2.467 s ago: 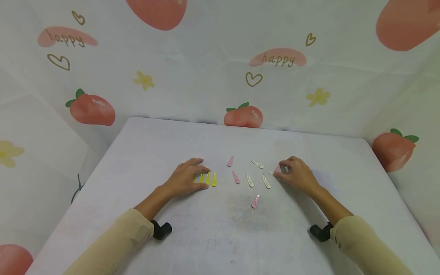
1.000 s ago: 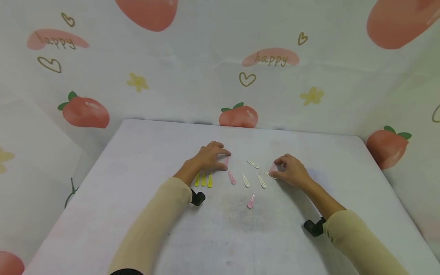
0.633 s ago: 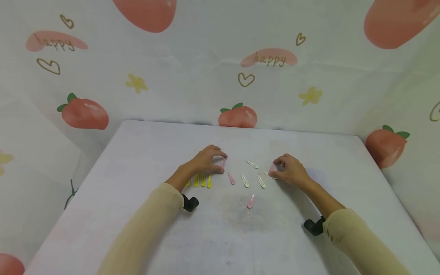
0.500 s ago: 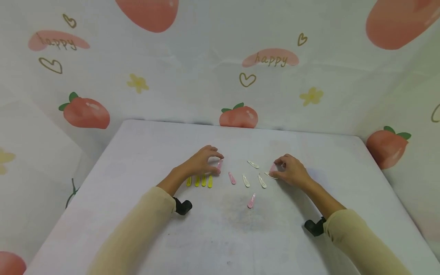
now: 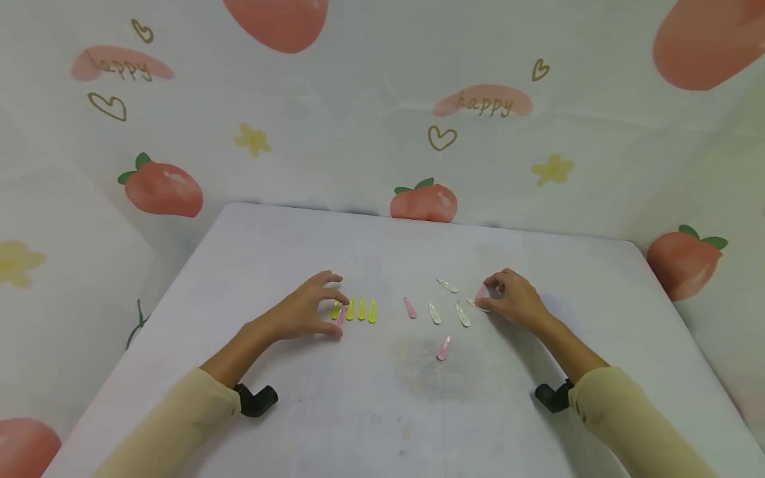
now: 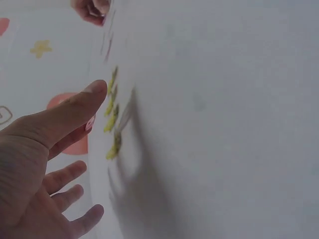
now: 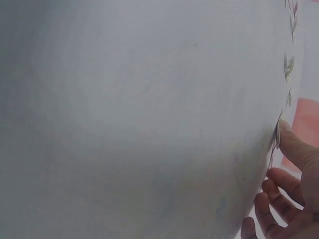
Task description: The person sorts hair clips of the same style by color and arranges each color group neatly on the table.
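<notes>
Between thumb and index finger, my left hand [image 5: 307, 307] pinches a pink snap hair clip [image 5: 341, 317] by its two ends. That clip overlaps the left part of a row of several yellow hair clips [image 5: 361, 309]. From the left wrist, the pink clip [image 6: 90, 123] peeks out behind the thumb, and the other fingers are spread. At the right, my right hand [image 5: 518, 302] holds a pink piece [image 5: 481, 293], mostly hidden, between thumb and index finger. A white hair clip [image 5: 476, 305] lies right at that thumb.
Several white hair clips [image 5: 434, 313] lie mid-table. One pink clip [image 5: 410, 307] sits left of them, and another pink clip [image 5: 444, 348] lies nearer the front. The white table [image 5: 382, 411] backs onto a fruit-printed cloth [image 5: 335, 119].
My left hand left the yellow row, took the pink clip from the back, and carried it left and nearer to the yellow row's left end. The right hand stayed in place.
</notes>
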{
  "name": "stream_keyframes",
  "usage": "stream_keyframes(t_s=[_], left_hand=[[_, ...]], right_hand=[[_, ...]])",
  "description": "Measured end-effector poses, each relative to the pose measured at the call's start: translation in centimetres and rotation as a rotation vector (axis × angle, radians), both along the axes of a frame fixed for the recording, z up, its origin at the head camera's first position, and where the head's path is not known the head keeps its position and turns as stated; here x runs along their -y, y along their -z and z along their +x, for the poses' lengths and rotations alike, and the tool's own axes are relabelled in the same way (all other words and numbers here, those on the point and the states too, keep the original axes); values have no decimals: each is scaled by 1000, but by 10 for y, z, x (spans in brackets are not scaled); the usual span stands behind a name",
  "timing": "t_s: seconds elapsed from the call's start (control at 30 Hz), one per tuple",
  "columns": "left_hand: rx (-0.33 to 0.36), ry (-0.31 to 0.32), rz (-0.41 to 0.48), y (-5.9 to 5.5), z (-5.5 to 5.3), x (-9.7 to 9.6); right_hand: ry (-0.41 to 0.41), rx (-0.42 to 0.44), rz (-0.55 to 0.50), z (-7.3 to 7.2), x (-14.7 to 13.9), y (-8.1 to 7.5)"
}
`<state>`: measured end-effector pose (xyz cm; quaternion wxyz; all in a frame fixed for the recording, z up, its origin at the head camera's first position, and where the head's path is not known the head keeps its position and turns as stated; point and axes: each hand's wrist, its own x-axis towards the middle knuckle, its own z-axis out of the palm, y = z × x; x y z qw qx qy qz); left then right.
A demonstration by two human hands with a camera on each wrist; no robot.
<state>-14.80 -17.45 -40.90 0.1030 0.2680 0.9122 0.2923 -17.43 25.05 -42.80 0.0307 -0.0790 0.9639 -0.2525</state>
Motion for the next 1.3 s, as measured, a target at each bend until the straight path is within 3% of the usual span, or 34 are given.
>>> stream_keyframes(t_s=[0.17,0.33,0.63,0.83,0.97,1.13,1.3], left_hand=[[-5,19,-26,9,15,12],[-46,39,-37,17,20,15],[-71,54,-63,16,22,15],[-73,48,-2,10,20,11],[-133,10,28,6,17,-5],[-219,-47,-17,7,7,-43],[-280,-55,-68,13,-5,-76]], right_hand=[[9,10,-13,1,-3,1],[8,-4,-17,2,-7,2],[-5,-12,-27,2,-8,2],[-22,-36,-20,1,-7,2],[-33,-46,-18,1,-7,3],[-29,-38,-17,0,-6,4],[-35,-39,-20,0,-5,5]])
